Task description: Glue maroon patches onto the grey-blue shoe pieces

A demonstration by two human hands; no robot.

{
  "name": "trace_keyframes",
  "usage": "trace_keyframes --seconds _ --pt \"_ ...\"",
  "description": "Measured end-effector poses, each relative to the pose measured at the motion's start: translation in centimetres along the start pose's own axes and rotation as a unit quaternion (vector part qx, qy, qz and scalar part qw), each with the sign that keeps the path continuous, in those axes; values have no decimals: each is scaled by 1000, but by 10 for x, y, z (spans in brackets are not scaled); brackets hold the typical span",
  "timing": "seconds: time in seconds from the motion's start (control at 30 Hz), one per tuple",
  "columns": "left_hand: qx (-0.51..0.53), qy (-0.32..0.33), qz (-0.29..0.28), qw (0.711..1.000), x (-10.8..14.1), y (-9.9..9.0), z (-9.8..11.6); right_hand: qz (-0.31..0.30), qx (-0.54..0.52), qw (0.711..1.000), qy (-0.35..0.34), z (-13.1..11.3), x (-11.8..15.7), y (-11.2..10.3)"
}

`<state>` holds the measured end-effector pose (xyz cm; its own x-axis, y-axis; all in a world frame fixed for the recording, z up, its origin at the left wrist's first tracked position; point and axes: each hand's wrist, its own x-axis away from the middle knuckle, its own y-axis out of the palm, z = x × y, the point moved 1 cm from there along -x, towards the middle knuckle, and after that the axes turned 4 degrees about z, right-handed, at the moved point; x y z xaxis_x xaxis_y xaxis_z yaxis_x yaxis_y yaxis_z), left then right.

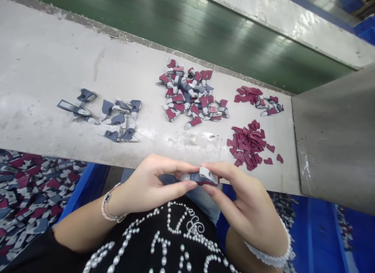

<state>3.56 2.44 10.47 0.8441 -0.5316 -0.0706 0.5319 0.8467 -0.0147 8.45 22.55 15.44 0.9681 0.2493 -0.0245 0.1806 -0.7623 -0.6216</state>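
Between both hands, at the near edge of the bench, is a small grey, white and maroon plastic part [202,176]. My left hand [159,179] pinches its left end between thumb and fingers. On its right end, my right hand [238,191] closes with thumb and index finger. Beyond the hands lies a pile of mixed maroon, grey and white parts [191,95]. A heap of loose maroon pieces [249,144] is nearest my right hand. Farther left are several grey and white parts [117,118] without visible maroon pieces.
The metal bench [38,69] runs across the view, with a green conveyor belt [146,24] behind it. A metal panel [334,136] stands at the right. Blue bins [88,191] of parts sit below on both sides. More maroon pieces [249,95] lie back right.
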Motion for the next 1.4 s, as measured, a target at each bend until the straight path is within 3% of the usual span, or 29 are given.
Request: trace_keyframes --seconds 0.13,0.2,0.3,0.37,0.57,0.73,0.87,0.93,1.07,1.17,1.3,1.4 --pt "37 -17 20 999 3 -16 -1 -20 13 1000 -5 -11 -17 9" --pt "100 -95 6 990 5 -24 -1 -31 1 999 8 -16 -26 13" --pt "211 -235 -28 948 8 -35 3 -81 -85 992 45 -19 -35 15" --pt "246 -284 -33 926 9 -41 8 -114 -160 978 67 -19 -39 15" --pt "258 -295 -33 919 15 -39 23 -174 -224 955 85 -23 -46 15" --pt "141 -262 77 952 17 -30 9 -138 -115 980 86 -12 -31 0" --pt "7 -215 188 958 -26 -37 -16 -31 -54 987 148 35 -14 -21" --pt "-48 -192 163 967 -64 -36 -24 35 -62 983 166 62 -18 -21" --pt "-136 -162 120 970 -116 -31 -23 52 -91 988 116 93 -49 3" --pt "-259 -155 153 941 -109 -47 -16 48 -125 987 90 98 -64 21" --pt "-418 -178 221 863 -75 -90 -12 53 -165 980 101 105 -62 28" --pt "-465 -199 214 836 -65 -107 -18 63 -207 970 106 112 -55 30"
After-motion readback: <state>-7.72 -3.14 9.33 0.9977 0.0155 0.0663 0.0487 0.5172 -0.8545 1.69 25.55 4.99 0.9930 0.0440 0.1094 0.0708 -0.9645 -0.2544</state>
